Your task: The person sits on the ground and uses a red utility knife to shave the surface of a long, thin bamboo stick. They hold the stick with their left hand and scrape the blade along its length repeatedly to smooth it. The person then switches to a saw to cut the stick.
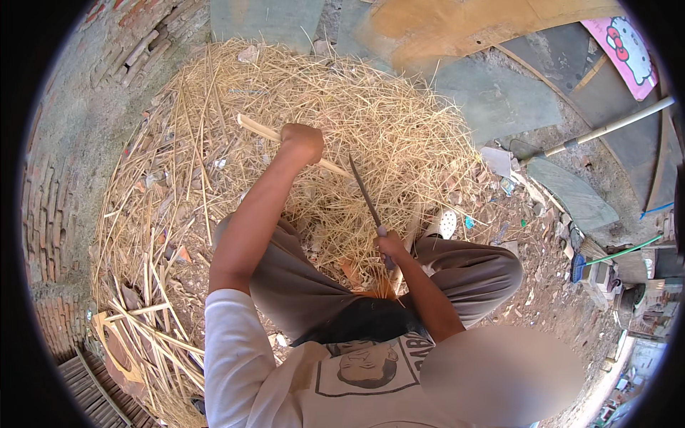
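Note:
My left hand [303, 143] is closed around a pale split bamboo strip [258, 128], held out over the shavings. One end of the strip points up and left. Its other end slants down to the right, close to the blade. In my right hand [391, 246] is the handle of a long knife [366, 192] with a narrow dark blade. The blade points up and slightly left, its tip near the strip's right end; whether they touch I cannot tell. Under both hands spreads a heap of thin bamboo shavings [385, 114].
Long bamboo strips [160, 285] lie scattered at the left, by a brick wall [50, 221]. Grey slabs [514, 96] and an orange-brown board [457, 28] lie beyond the heap. On the right are a long pole [606, 130], a blue-headed brush [579, 268] and rubble.

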A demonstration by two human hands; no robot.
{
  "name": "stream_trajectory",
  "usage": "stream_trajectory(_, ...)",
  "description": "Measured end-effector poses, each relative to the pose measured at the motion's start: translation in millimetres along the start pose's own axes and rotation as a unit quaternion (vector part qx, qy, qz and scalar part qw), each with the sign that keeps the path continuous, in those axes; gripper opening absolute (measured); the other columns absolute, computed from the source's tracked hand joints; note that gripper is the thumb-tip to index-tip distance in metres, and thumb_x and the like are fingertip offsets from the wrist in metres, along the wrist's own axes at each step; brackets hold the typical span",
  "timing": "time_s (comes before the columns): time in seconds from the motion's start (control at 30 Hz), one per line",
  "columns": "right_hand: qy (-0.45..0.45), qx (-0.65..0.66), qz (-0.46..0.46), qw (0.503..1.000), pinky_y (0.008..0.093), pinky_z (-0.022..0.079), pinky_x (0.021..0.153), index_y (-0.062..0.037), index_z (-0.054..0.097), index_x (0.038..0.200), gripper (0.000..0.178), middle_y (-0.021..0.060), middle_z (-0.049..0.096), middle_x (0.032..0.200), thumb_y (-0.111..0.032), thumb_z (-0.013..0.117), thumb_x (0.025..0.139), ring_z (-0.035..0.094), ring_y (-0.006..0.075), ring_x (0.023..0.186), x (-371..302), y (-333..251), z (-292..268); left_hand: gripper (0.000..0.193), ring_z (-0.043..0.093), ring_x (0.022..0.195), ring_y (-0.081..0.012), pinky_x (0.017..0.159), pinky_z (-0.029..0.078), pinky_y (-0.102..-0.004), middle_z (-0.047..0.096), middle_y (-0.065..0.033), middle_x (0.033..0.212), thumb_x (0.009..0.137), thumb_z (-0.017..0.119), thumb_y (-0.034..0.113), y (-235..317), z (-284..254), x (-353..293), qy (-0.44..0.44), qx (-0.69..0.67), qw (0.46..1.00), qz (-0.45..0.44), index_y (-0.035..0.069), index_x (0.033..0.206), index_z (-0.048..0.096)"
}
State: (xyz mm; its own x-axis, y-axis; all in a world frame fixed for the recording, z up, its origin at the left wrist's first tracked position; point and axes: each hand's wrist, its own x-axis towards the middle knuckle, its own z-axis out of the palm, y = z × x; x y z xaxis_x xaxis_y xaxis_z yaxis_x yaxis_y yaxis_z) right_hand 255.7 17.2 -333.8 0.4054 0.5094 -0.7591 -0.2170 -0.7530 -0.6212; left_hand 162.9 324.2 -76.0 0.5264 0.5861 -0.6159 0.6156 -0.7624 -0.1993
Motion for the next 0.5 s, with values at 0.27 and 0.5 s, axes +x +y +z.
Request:
stream_trajectory(0.27,0.167,-0.092,-0.307,0.932,0.0360,0.045,0.052,0.0021,0.060,0.077,0.015,0.0140,0.056,0.058,-0.012,0.064,0.076,0.056,0.0201,0.052,-43.9,-70.6,12.5,0.020,0.070,0.079,-0.0227,0.069,0.056,-0.0384,0.071,-0.0078,0.089,0.078,0.065,0.017,-12.0,7.3,8.8,0.008,-0.023,1.000,-0.013,0.008,0.094,0.071)
stream_trajectory(0.5,0.154,-0.064,-0.351,0.921,0.0325,0.044,0.051,0.0005,0.060,0.081,0.013,0.0104,0.057,0.059,-0.011,0.065,0.076,0.053,0.0163,0.050,-72.1,-88.4,18.3,0.020,0.069,0.080,-0.0224,0.069,0.055,-0.0377,0.071,-0.0073,0.089,0.077,0.065,0.018,-12.9,11.9,14.7,0.015,-0.029,0.999,-0.013,0.008,0.094,0.071)
